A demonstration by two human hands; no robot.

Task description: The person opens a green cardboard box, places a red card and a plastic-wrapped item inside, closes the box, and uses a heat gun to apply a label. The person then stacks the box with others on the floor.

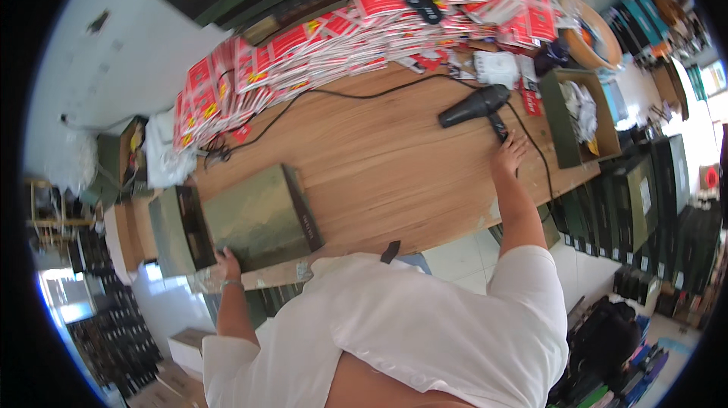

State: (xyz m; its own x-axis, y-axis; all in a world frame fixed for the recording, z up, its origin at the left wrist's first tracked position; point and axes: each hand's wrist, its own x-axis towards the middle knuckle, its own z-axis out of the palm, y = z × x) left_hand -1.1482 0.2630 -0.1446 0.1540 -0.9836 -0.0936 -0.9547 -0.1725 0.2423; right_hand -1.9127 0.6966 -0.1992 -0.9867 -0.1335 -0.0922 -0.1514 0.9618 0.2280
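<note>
On the desk (394, 173), the right hand (509, 152) is closing around the dryer (476, 107) handle (not lifted yet), while the left hand (226, 264) is pressing flat, open-fingered, on the green box (262, 217).

Olive-green flat box (262, 218) on the desk (394, 173), touching the left hand (226, 264). Heaps of red-and-white flat packets (334, 36) far beyond both hands. Open olive carton (578, 116) just right of the right hand (509, 154). Dark green boxes (644, 203) stacked farther right, each bearing a small white label.
</note>
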